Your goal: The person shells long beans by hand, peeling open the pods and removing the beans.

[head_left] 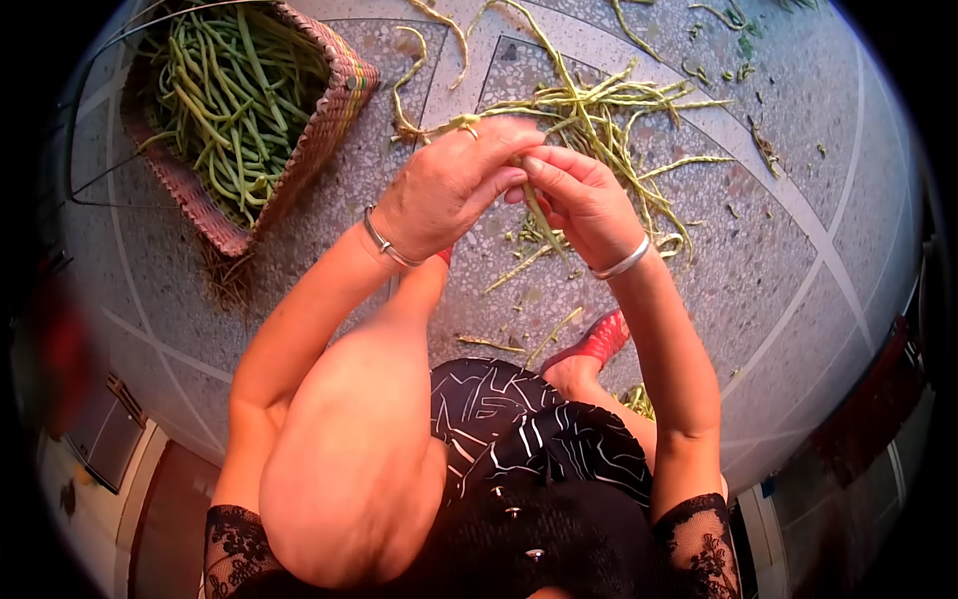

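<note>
Both hands meet above the speckled floor, fingertips close together. My left hand [439, 190], with a bracelet at the wrist, has its thumb and fingers pinched at one end of a green bean [540, 215]. My right hand [584, 195], wearing a silver bangle, pinches the same bean, which hangs down between the two hands. Just beyond them a loose pile of long yellowish-green beans [599, 115] lies on the floor. A longer curled strand [401, 95] extends from near my left hand.
A woven basket [344, 90] full of long green beans [235, 95] stands at the upper left. Bean scraps [763, 145] are scattered on the floor [798, 290] to the right. A red shoe [602, 339] is on a foot below the hands.
</note>
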The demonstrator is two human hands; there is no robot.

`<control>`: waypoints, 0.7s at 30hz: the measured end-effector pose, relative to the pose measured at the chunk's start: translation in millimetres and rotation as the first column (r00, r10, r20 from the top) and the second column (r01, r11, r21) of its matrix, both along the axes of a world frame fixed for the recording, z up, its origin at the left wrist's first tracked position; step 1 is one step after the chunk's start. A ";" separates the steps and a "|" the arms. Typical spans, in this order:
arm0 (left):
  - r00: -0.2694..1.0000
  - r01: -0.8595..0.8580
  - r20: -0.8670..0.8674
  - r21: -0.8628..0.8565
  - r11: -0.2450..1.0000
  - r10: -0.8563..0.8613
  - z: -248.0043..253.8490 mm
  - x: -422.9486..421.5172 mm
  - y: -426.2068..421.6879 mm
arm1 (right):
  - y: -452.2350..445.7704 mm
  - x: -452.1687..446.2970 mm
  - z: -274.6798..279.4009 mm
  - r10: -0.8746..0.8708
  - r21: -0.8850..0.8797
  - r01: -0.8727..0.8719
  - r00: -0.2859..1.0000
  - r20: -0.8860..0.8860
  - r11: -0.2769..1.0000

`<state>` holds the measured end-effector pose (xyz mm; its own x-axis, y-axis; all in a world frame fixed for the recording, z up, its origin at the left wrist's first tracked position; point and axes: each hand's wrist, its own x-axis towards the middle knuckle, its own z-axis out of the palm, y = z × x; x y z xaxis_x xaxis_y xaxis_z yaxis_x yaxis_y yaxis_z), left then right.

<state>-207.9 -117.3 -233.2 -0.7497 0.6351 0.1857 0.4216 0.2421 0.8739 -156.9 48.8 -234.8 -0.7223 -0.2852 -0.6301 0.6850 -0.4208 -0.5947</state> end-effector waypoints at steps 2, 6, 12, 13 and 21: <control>1.000 0.019 0.018 -0.096 0.995 -0.018 -0.7 3.3 -6.2 | 6.5 4.4 0.6 0.095 -0.024 -0.095 0.995 -0.004 0.995; 0.997 -0.070 0.019 -0.186 0.980 0.075 -2.4 8.5 -14.1 | 12.4 17.1 14.6 0.207 0.259 -0.207 0.978 0.027 0.943; 0.991 -0.102 -0.112 -0.328 0.939 0.069 -2.7 13.4 -21.4 | 10.2 39.0 10.6 0.248 0.584 -0.108 0.955 -0.165 0.805; 0.982 -0.113 -0.179 -0.335 0.935 0.055 -3.9 13.6 -21.6 | 9.7 40.7 10.1 0.271 0.663 -0.069 0.940 -0.207 0.746; 0.969 0.082 -0.191 -0.343 0.936 -0.155 12.4 22.1 -9.0 | -3.4 33.8 18.2 0.633 0.889 0.086 0.671 -0.386 0.451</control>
